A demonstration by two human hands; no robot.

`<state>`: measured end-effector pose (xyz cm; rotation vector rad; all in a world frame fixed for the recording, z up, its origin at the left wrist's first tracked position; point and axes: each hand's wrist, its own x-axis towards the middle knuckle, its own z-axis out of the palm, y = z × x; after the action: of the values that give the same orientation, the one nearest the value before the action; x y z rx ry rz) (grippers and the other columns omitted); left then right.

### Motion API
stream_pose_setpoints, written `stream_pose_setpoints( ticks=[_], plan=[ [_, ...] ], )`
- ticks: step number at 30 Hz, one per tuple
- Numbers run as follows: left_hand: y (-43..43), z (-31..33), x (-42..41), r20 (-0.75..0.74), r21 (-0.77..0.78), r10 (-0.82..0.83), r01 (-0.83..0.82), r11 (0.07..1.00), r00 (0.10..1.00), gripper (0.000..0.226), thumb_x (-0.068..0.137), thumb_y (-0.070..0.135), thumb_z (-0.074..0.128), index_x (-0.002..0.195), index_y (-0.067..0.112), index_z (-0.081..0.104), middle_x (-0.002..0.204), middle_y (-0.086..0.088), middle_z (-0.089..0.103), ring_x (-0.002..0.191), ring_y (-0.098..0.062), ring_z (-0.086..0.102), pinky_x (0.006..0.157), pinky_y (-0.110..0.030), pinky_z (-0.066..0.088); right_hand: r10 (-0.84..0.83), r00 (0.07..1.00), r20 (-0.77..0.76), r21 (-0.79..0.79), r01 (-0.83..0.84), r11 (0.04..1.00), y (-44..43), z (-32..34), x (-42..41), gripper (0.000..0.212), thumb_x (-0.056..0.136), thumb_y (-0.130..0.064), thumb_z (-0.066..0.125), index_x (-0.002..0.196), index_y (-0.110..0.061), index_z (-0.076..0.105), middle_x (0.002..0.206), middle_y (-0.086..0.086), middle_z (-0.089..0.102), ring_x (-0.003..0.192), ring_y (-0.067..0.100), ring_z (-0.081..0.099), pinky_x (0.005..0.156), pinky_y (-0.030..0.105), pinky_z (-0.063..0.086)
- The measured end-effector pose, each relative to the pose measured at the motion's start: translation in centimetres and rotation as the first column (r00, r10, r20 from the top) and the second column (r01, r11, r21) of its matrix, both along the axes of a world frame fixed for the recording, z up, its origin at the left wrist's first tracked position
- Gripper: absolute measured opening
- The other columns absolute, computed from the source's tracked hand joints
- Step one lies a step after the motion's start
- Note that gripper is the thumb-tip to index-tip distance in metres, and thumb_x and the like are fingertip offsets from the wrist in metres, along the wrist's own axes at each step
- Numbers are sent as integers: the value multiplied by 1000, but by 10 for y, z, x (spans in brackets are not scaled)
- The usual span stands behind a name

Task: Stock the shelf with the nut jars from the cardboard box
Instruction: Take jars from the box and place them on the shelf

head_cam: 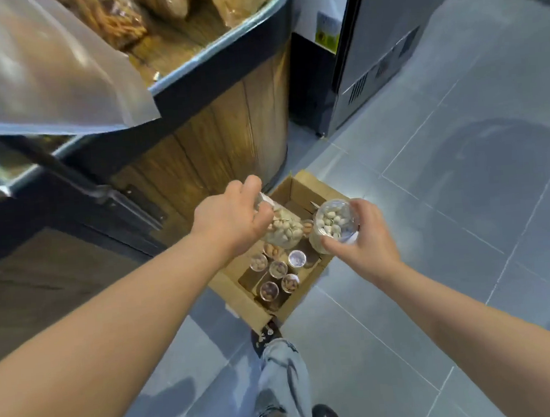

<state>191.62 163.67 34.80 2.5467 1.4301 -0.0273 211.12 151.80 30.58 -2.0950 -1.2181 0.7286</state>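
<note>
Bright even light; soft shadows on floor (463,227); blur esp. top-left (fisheye edges).

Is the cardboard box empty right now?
No, several nut jars stand inside the cardboard box, below the two hands.

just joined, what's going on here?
A person stands over the cardboard box on the floor. The left hand grips the first nut jar, and the right hand holds the second nut jar, both above the box. Other jars stand in the box. The display shelf rises on the left.
</note>
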Motion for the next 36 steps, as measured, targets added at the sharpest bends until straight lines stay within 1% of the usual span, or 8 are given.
stream_pose_setpoints(
  ticks=[3,7,14,17,21,25,30,36],
  plan=[
    [-42,62,-46,17,18,112,-113,993,994,32,95,48,28,108,20,37,100,-4,50,76,-26,54,61,-32,36,138,990,41,48,-140,989,-16,59,-34,70,70,-38,79,127,-15,45,115,-4,44,106,13,46,83,23,36],
    [-96,138,-120,-8,-39,209,-209,977,978,44,85,67,42,96,25,35,95,2,48,77,-22,54,61,-32,40,362,920,148,59,-373,926,-28,142,-97,63,72,-43,77,121,-16,47,107,-5,44,104,17,48,83,31,44],
    [-132,240,-285,-22,-50,312,-312,949,950,45,80,62,53,112,32,43,109,-3,47,89,-25,56,75,-38,49,558,800,219,76,-584,808,-30,242,-239,65,74,-48,74,124,-22,42,117,-4,46,104,15,51,84,33,48],
    [-132,282,-355,-10,15,352,-352,936,936,49,82,62,54,119,32,48,117,-3,49,101,-25,56,79,-36,47,575,787,226,130,-609,782,-19,272,-306,62,73,-49,73,120,-21,44,111,-4,47,99,16,53,78,31,45],
    [-128,330,-435,19,140,379,-378,915,925,65,81,62,58,136,31,43,134,-4,46,117,-25,51,89,-35,43,581,774,251,195,-628,753,-1,304,-390,69,75,-50,72,128,-17,43,118,-1,48,108,17,51,85,30,43],
    [-111,364,-495,65,199,417,-421,885,906,74,75,61,63,138,29,39,136,-1,49,118,-23,53,91,-37,46,579,787,215,288,-617,732,18,336,-456,66,74,-48,73,126,-19,45,112,-5,49,104,14,53,87,35,51],
    [-76,382,-553,251,95,475,-510,855,843,67,66,61,71,125,33,52,132,1,51,117,-20,53,94,-42,48,572,791,219,376,-609,698,56,371,-507,51,77,-51,69,115,-26,46,110,-8,49,100,11,49,85,33,47],
    [-4,388,-588,479,47,545,-640,767,689,66,66,50,77,124,26,56,125,5,57,111,-13,54,83,-29,44,577,803,149,454,-574,682,137,397,-551,42,77,-49,68,103,-22,50,100,-2,53,92,18,55,80,39,50]
  ],
)
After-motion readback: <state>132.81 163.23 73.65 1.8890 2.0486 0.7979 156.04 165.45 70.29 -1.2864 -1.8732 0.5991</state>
